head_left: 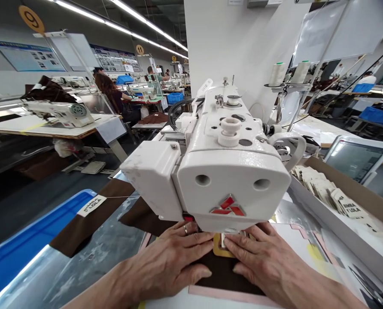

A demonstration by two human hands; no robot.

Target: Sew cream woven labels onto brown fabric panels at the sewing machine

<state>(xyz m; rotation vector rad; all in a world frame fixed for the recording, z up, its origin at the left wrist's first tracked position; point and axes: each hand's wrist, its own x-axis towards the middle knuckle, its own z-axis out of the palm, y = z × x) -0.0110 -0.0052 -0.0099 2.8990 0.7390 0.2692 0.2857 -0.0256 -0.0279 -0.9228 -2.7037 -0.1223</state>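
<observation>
Two flat, open hands, left hand [175,257] and right hand [259,257], press dark brown fabric [220,274] under a glossy white sewing machine [223,171].

Both bare forearms come in from the bottom edge and angle toward each other. The left hand [175,257] lies palm down, fingers spread flat and pointing right, a ring on one finger. The right hand [259,257] lies palm down too, fingers stretched left. The fingertips of the two hands nearly meet, neither closed around anything.
</observation>
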